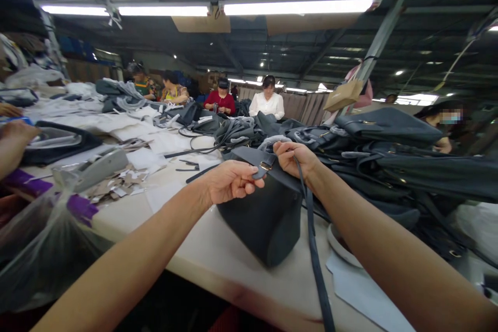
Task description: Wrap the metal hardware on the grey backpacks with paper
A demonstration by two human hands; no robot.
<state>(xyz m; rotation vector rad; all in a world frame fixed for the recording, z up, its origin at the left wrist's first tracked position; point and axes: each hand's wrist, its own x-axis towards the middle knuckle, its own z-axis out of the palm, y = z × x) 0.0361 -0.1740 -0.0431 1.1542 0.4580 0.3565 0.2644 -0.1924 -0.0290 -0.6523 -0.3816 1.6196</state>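
Note:
A dark grey leather bag [264, 218] stands upright on the pale worktable [202, 254] right in front of me. My left hand [229, 180] is closed in a pinch on the bag's top flap beside a small gold clasp [265, 166]. My right hand [293, 158] is closed on the far side of the same flap. A long dark strap [316, 259] runs from under my right hand down over the table's near edge.
A heap of dark bags [389, 155] and straps fills the table's right and middle. White paper pieces [128, 127] and scraps lie at the left, with a clear plastic bag [42, 238] at the near left. Several people sit working at the far end; another person's hand [13, 132] is at the left edge.

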